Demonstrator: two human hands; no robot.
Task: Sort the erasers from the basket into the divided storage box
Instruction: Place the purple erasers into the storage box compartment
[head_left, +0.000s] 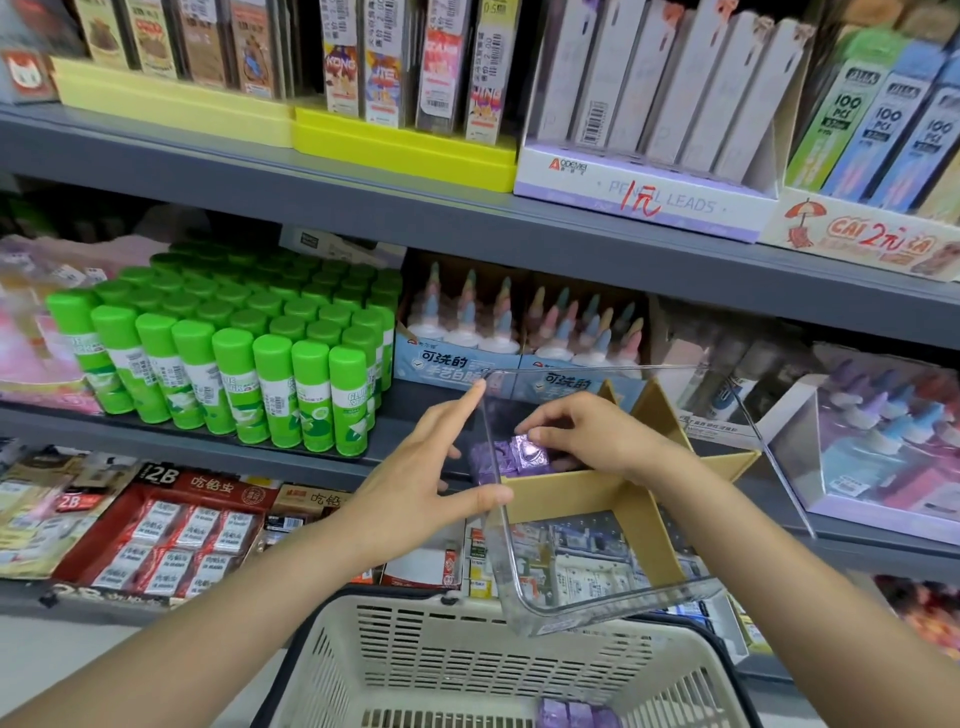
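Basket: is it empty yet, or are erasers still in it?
Not empty. A few purple wrapped erasers still lie on the floor of the basket, at the frame's lower edge; more could sit out of view.

the lilac display box (639, 195) reads "pencil leads" and "aodemei", with a red handwritten "1元" over it. lead tubes (844, 119) say "100 pcs". green sticks (306, 395) carry "glue stick" (partly turned away). the red eraser tray (171, 525) shows "2b". one orange carton (862, 239) bears "2元".
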